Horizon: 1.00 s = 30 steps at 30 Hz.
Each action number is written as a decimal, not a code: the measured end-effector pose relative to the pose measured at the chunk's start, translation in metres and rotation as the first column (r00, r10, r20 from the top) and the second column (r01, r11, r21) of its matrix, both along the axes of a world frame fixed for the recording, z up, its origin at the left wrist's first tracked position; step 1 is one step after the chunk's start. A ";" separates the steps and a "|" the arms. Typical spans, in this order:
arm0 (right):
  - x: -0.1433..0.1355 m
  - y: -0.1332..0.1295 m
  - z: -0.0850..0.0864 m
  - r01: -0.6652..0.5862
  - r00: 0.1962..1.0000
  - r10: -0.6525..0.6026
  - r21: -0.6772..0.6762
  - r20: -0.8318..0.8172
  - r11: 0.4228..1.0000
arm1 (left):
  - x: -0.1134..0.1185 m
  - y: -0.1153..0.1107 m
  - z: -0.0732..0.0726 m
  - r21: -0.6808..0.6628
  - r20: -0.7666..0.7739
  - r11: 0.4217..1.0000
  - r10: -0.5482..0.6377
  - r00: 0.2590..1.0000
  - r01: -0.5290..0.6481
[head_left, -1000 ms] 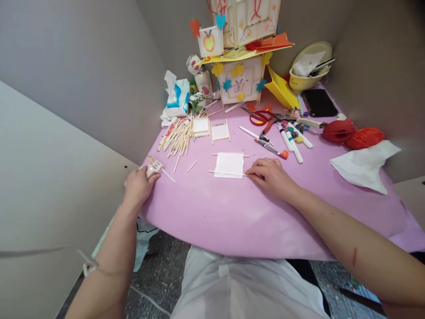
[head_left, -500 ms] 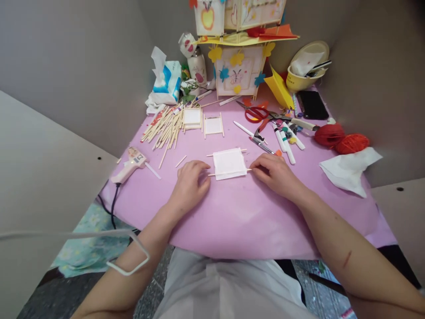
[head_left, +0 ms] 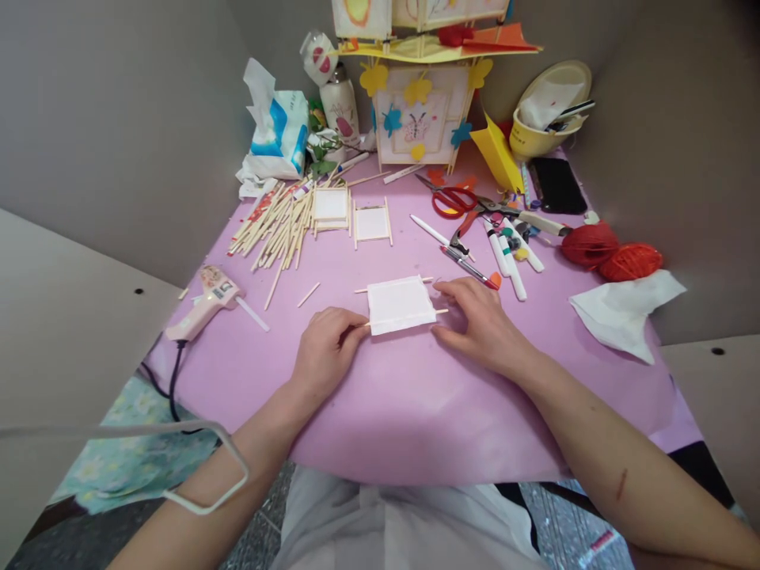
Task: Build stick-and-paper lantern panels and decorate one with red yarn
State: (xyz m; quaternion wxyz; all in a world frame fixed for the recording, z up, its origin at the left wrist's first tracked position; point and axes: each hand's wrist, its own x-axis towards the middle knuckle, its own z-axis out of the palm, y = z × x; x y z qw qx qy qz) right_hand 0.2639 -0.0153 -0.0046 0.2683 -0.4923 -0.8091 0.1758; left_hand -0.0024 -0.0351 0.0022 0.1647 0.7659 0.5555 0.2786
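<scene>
Two thin sticks (head_left: 361, 291) run along opposite edges of a plain white sheet (head_left: 402, 304), slightly tilted, at the middle of the purple table (head_left: 380, 427). The left hand (head_left: 326, 348) pinches the near stick's left end; the right hand (head_left: 478, 324) has fingers parted around its right end. Beyond lie small frames (head_left: 331, 207), scissors (head_left: 454, 202) and pens (head_left: 469, 267); a glue gun (head_left: 205, 305) rests left.

A lilac-covered table (head_left: 380, 427) carries a pink pistol-shaped glue gun (head_left: 205, 305). Thin pale wooden sticks (head_left: 283, 228) lie near it.
</scene>
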 end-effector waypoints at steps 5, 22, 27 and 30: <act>-0.011 0.003 -0.005 0.024 0.998 -0.029 0.083 0.052 0.996 | 0.000 -0.001 -0.002 0.022 0.011 0.998 -0.061 0.998 0.060; -0.017 0.013 -0.003 -0.044 0.997 0.044 0.001 0.058 0.999 | 0.000 0.001 0.000 -0.004 -0.041 0.998 -0.066 0.997 0.066; -0.017 0.013 -0.005 -0.032 0.998 0.033 -0.004 0.061 0.999 | 0.011 0.014 -0.001 0.015 -0.130 0.993 -0.112 0.985 0.115; -0.017 0.013 -0.006 -0.024 0.997 0.024 -0.006 0.067 1.000 | 0.017 0.022 -0.002 0.021 -0.134 0.990 -0.134 0.982 0.138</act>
